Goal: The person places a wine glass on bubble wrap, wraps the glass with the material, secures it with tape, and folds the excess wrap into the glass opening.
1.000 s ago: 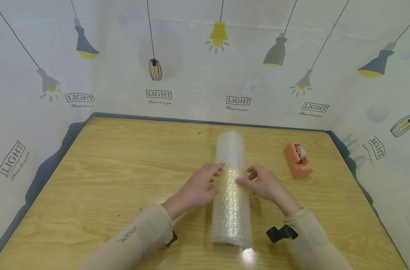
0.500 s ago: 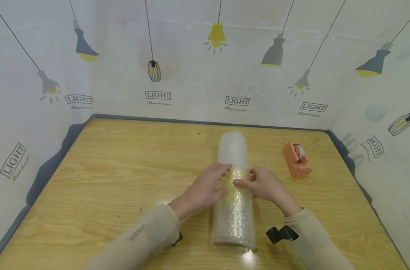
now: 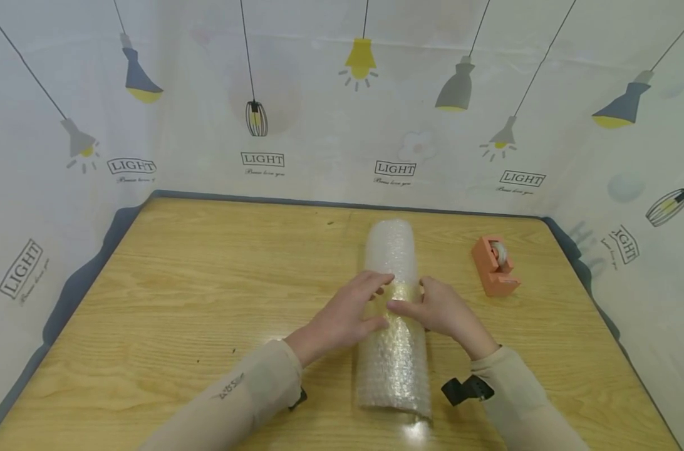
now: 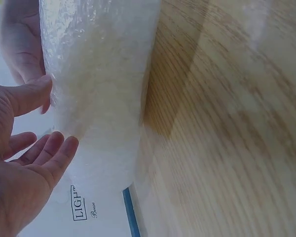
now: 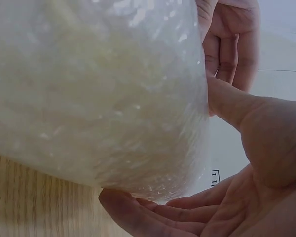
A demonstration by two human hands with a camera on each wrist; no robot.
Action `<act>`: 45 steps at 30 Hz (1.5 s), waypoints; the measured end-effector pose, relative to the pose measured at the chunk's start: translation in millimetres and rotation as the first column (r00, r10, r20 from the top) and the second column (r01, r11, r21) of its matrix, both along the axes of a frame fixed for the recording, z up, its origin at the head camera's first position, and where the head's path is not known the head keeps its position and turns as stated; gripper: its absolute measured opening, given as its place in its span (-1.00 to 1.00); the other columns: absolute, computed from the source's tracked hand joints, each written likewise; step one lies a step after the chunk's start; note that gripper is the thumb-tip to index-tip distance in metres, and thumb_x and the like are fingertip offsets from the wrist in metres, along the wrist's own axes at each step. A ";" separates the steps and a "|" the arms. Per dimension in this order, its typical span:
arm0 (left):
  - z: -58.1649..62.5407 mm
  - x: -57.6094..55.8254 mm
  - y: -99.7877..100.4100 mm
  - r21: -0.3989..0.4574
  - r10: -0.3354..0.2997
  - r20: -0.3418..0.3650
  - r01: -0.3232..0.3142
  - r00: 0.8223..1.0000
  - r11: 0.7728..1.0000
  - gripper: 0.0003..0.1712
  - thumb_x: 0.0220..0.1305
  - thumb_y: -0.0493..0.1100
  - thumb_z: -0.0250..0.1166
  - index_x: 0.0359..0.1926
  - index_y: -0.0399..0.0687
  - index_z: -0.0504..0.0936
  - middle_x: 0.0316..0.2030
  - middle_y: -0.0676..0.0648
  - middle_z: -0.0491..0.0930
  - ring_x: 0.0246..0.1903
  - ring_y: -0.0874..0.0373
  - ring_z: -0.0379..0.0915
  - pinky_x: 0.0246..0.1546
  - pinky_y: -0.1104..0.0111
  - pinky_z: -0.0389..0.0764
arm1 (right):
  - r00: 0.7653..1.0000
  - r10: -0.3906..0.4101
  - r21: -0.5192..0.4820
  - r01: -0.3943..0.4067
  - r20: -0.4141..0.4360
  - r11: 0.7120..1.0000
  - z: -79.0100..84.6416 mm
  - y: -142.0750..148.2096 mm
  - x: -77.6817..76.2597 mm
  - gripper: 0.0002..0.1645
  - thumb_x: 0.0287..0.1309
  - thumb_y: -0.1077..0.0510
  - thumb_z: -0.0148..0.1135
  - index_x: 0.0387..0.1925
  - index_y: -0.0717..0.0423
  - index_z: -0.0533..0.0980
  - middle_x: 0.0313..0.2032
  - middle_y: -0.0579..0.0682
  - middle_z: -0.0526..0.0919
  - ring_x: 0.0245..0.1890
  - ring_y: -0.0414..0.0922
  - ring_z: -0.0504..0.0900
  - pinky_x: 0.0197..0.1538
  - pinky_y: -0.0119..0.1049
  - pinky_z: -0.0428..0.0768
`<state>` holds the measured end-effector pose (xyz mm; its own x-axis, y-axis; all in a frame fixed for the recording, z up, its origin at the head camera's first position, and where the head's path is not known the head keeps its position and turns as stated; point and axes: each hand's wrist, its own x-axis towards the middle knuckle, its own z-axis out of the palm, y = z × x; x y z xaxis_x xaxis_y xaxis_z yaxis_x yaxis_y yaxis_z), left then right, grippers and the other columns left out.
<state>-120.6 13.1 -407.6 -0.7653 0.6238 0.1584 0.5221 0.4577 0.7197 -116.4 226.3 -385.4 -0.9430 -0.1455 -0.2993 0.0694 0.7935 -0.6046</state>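
A long bubble wrap roll [image 3: 395, 369] lies lengthwise on the table, with something yellowish showing through its middle. On its left side my left hand [image 3: 347, 313] rests with loosely extended fingers, their tips over the top of the roll. My right hand [image 3: 446, 310] holds the opposite side, thumb on top. In the right wrist view, the fingers [image 5: 153, 215] of that hand reach under the lower side of the bubble wrap. The left wrist view shows the left fingertips [image 4: 64, 150] right at the wrap's surface.
An orange tape dispenser [image 3: 495, 269] with a roll of tape stands to the right of the bubble wrap. The wooden table [image 3: 207, 269] is bordered by a white curtain [image 3: 319, 125] printed with lamps at the back and both sides.
The bubble wrap roll has shifted slightly to the right and rolled a little. My left hand has moved right with it, while the right hand has stayed nearly in place.
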 end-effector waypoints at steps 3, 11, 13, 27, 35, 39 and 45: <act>0.1 0.0 -2.1 0.019 0.009 0.052 -0.010 0.999 1.000 -0.10 0.22 -0.27 0.51 0.52 -0.15 0.29 0.35 -0.13 0.41 0.20 -0.03 0.53 0.22 0.21 0.63 | 1.000 -0.008 0.011 0.008 0.009 1.000 -0.1 -0.9 0.1 0.14 0.21 -0.37 0.37 0.30 0.57 0.31 -0.02 0.43 0.66 -0.23 0.04 0.71 -0.29 -0.15 0.72; -4.2 -3.2 -15.3 0.067 0.029 0.129 -0.038 0.991 0.997 -0.07 0.17 -0.27 0.55 0.50 -0.18 0.31 0.34 -0.18 0.39 0.19 -0.11 0.55 0.21 0.17 0.64 | 0.997 -0.024 -0.084 0.030 0.077 0.996 -1.2 -2.2 1.3 0.13 0.23 -0.27 0.39 0.35 0.60 0.22 0.07 0.52 0.58 -0.27 0.02 0.73 -0.26 -0.08 0.77; -5.8 -4.3 -18.6 0.051 0.041 0.143 -0.048 0.989 0.998 -0.08 0.17 -0.24 0.55 0.50 -0.17 0.32 0.35 -0.18 0.38 0.20 -0.11 0.54 0.22 0.15 0.64 | 0.993 -0.034 -0.141 0.050 0.111 0.989 -3.4 -1.6 1.0 0.11 0.25 -0.22 0.39 0.38 0.59 0.18 0.09 0.52 0.57 -0.26 0.04 0.74 -0.22 -0.06 0.78; -10.2 -9.9 -30.7 -0.067 0.059 0.077 -0.054 0.995 0.996 -0.06 0.12 -0.12 0.58 0.49 -0.13 0.38 0.45 -0.09 0.34 0.44 -0.09 0.27 0.48 0.02 0.32 | 0.977 0.017 -0.376 0.065 0.211 0.924 -12.5 -4.4 -1.9 -0.21 0.37 0.01 0.30 0.34 0.49 0.24 0.05 0.39 0.60 -0.13 0.06 0.70 -0.14 -0.05 0.78; -12.3 -10.8 -25.4 -0.069 0.026 0.023 -0.025 0.999 0.997 -0.09 0.15 -0.09 0.57 0.48 -0.14 0.39 0.42 -0.09 0.37 0.43 -0.05 0.28 0.48 0.05 0.33 | 0.975 0.042 -0.320 0.031 0.218 0.947 -8.1 2.7 -0.8 -0.12 0.41 -0.01 0.25 0.41 0.55 0.17 0.16 0.50 0.52 -0.06 0.14 0.72 -0.08 0.01 0.79; -12.1 -9.6 -21.0 -0.049 0.018 0.023 -0.017 1.000 0.999 -0.08 0.15 -0.09 0.57 0.48 -0.14 0.39 0.43 -0.09 0.37 0.43 -0.05 0.28 0.49 0.06 0.32 | 0.980 0.026 -0.241 0.023 0.198 0.970 -0.8 5.7 1.6 -0.02 0.41 -0.05 0.25 0.44 0.62 0.09 0.24 0.58 0.42 -0.05 0.19 0.72 -0.06 0.00 0.79; -11.4 -8.3 -15.7 -0.045 0.016 0.016 -0.015 1.000 0.999 -0.10 0.18 -0.08 0.56 0.48 -0.14 0.39 0.43 -0.09 0.37 0.44 -0.02 0.26 0.50 0.09 0.30 | 0.984 0.028 -0.203 0.008 0.175 0.979 3.8 6.2 4.6 0.01 0.39 -0.11 0.27 0.44 0.61 0.11 0.21 0.56 0.45 -0.08 0.20 0.73 -0.06 0.02 0.78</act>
